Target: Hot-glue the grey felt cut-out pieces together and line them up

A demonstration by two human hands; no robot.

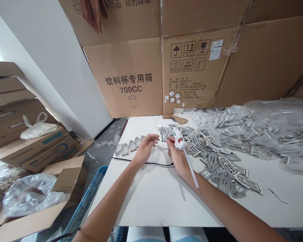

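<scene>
Right hand (176,154) was clamped on glue gun (178,137) — near an arch (164,134). Left hand (146,145) hung close, fingers slightly apart — pile (224,169) lay rightward.

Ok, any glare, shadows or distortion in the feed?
Head view: washed-out glare at the far left edge; the glue stick casts a soft shadow on the table; wide-angle stretch towards the edges; smallest print on the carton looks soft.

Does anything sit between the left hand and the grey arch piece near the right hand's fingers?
Nothing visible: only a gap separates the left hand from the arch piece. The glue gun, in the right hand, is on the piece's other side; the black cord lies lower in the picture.
</scene>
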